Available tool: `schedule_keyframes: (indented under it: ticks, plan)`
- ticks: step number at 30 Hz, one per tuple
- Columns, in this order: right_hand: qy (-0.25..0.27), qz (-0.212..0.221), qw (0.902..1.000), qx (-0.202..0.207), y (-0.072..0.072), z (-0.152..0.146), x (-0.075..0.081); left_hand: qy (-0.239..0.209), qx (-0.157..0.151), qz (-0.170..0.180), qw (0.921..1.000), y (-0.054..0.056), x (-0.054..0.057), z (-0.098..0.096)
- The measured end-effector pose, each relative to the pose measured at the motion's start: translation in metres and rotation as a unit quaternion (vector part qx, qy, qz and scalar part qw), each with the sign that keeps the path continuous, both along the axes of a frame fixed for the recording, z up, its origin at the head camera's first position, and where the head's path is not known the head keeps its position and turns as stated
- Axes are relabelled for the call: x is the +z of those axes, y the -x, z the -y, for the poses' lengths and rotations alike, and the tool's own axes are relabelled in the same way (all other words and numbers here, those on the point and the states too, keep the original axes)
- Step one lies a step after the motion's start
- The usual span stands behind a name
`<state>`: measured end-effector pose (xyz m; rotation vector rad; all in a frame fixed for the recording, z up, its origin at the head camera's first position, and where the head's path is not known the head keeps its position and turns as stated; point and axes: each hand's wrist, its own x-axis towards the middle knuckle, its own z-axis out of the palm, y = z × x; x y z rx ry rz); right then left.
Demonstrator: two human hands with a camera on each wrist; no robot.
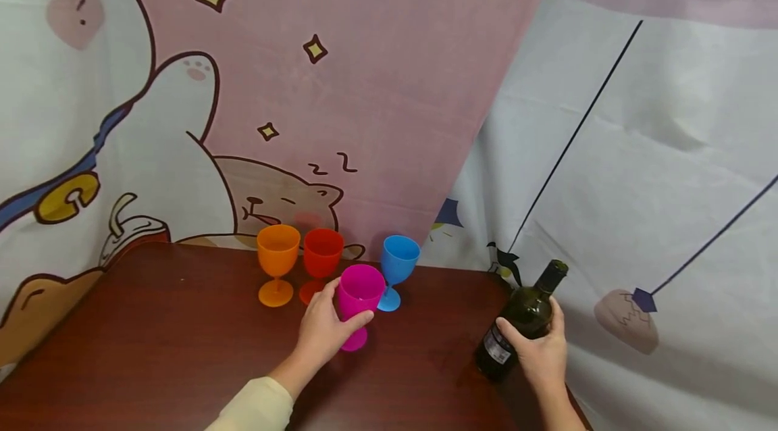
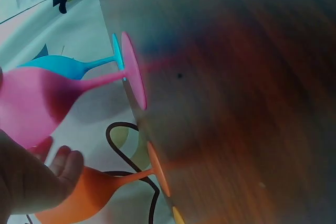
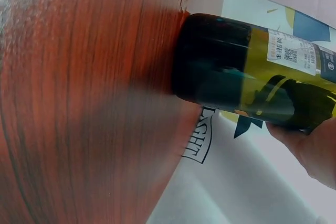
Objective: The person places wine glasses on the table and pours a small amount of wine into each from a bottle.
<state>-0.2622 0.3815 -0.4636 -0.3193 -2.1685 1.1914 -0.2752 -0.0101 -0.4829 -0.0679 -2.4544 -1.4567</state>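
My left hand [image 1: 321, 331] grips a magenta plastic goblet [image 1: 361, 288] by its bowl, thumb at the front and fingers round the far left side. In the left wrist view the goblet's round foot [image 2: 134, 72] shows right at the table top. On the right, my right hand [image 1: 542, 355] holds a dark green glass wine bottle [image 1: 527, 313] around its body. The bottle has no cap on its mouth and leans with its neck up and to the right. A white printed label [image 3: 292, 51] shows on its side, and its base is close to the table.
Behind the magenta goblet stand an orange goblet [image 1: 278, 252], a red goblet [image 1: 323, 252] and a blue goblet [image 1: 400, 259], near the back edge of the brown wooden table [image 1: 182, 350]. A printed cartoon curtain [image 1: 395, 100] hangs behind the table and along its right side.
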Motion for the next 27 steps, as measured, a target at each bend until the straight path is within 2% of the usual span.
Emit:
schedule_keyframes:
  ticks: [6, 14, 23, 27]
  plan:
    - [0.005, -0.007, 0.9999, 0.011, 0.001, -0.001, -0.001, 0.013, 0.03, 0.009, 0.9994, 0.017, 0.0, -0.004]
    - [0.003, 0.005, 0.9999, 0.011, 0.0, -0.001, 0.001, 0.016, 0.044, 0.045, 0.9979, 0.041, 0.007, -0.007]
    - [0.003, 0.008, 0.9999, 0.014, -0.002, -0.001, 0.0, 0.023, 0.045, 0.059, 0.9969, 0.058, 0.012, -0.012]
    - [0.004, 0.008, 0.9997, 0.021, -0.004, -0.003, 0.0, 0.026, 0.048, 0.068, 0.9962, 0.061, 0.014, -0.015]
